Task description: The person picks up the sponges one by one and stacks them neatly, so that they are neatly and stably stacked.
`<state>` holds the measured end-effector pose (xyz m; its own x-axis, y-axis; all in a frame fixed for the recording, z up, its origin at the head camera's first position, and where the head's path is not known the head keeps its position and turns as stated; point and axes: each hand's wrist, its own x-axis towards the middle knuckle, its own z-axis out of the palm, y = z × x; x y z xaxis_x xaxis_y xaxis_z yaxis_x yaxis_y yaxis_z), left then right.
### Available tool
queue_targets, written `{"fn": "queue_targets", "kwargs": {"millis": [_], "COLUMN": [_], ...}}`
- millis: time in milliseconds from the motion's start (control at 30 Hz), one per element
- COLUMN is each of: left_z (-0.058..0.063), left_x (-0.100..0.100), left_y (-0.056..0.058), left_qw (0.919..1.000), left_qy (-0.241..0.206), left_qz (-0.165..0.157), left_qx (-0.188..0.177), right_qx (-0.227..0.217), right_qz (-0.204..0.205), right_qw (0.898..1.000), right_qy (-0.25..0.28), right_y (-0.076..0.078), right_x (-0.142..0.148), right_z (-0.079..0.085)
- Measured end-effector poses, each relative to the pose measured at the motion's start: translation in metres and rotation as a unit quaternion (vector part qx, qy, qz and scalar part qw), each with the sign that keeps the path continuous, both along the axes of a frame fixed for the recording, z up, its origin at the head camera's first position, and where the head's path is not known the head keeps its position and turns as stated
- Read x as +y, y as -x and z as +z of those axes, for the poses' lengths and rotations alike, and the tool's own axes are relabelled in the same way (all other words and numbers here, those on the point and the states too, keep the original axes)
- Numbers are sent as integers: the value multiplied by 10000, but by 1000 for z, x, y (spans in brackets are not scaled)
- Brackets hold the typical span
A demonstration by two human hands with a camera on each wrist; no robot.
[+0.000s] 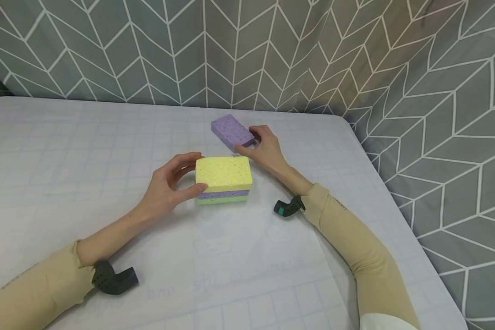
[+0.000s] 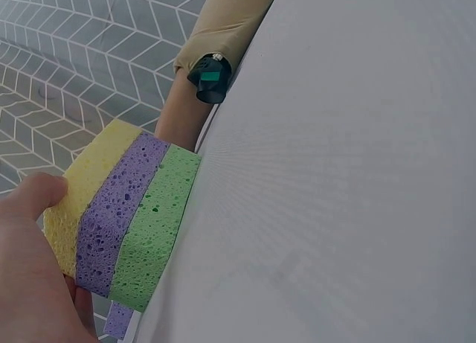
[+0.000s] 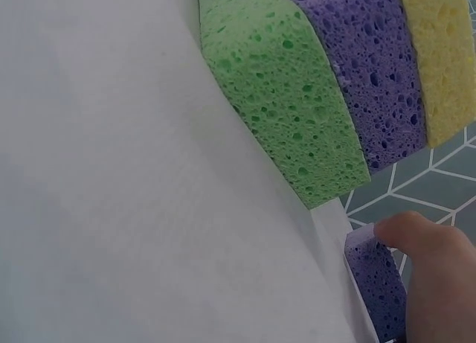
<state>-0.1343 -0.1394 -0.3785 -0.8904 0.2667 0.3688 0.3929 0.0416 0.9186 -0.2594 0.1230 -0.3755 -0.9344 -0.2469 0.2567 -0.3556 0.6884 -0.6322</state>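
Observation:
Three sponges lie stacked flat on the white table: a yellow sponge (image 1: 223, 172) on top, a purple sponge (image 2: 111, 224) in the middle and a green sponge (image 3: 290, 120) underneath. My left hand (image 1: 169, 181) holds the yellow sponge from the left, thumb on its near edge and fingers at its far side. Behind the stack, a second purple sponge (image 1: 231, 131) lies at an angle. My right hand (image 1: 268, 149) pinches this sponge at its right end between thumb and fingers. The far fingertips of both hands are partly hidden.
The white table (image 1: 86, 137) has a faint grid and a paper-like cover with faint lettering. A grey curtain (image 1: 214, 55) with white zigzag lines hangs behind it and along the right. Black wrist devices (image 1: 115, 279) hang from both sleeves.

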Motion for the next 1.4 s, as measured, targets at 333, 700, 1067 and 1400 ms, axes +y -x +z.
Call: {"fn": "queue_targets", "kwargs": {"millis": [333, 700, 1067, 1400], "left_z": [2, 3, -1, -7], "left_x": [1, 2, -1, -8], "left_y": [0, 0, 4, 11], "left_qw": [10000, 10000, 10000, 9998], "left_qy": [49, 30, 17, 10], "left_qz": [5, 30, -10, -108], "left_qx": [32, 46, 77, 173], "right_qx": [55, 158, 210, 269], "right_qz": [16, 51, 29, -80], "right_qw": [9998, 9992, 9992, 9989], "right_qy": [-203, -355, -335, -362], "right_y": [1, 4, 5, 5], "right_x": [0, -1, -3, -6], "right_z": [0, 1, -2, -5]}}
